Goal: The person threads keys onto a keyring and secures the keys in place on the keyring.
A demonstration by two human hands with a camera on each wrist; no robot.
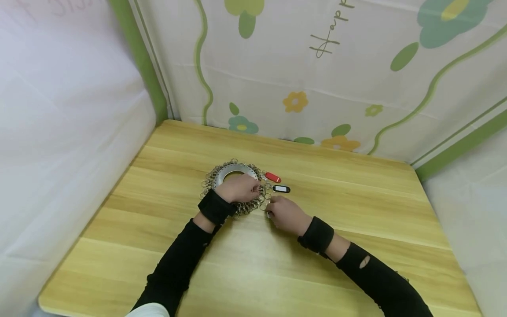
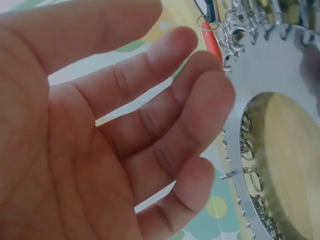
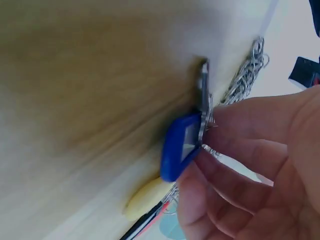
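A flat silver metal ring [image 1: 236, 167] lies on the table, its edge crowded with small wire key rings [image 1: 242, 208]. My left hand [image 1: 236, 189] hovers across its right part, fingertips close to the key rings. In the left wrist view those fingers are loosely bent, with nothing between them. Right of the ring, my right hand [image 1: 287, 215] pinches a blue key tag [image 3: 176, 150] by its metal end, low over the wood. A red key tag [image 1: 273, 177] and a black key tag [image 1: 281, 189] stick out from the ring's right side. Behind the blue one lies a yellow tag [image 3: 146, 200].
The wooden table [image 1: 356, 220] reaches to a patterned fabric wall [image 1: 269, 66] at the back. White fabric [image 1: 75, 110] stands along the left edge, and more fabric runs along the right. Black bands [image 1: 317, 235] circle both wrists.
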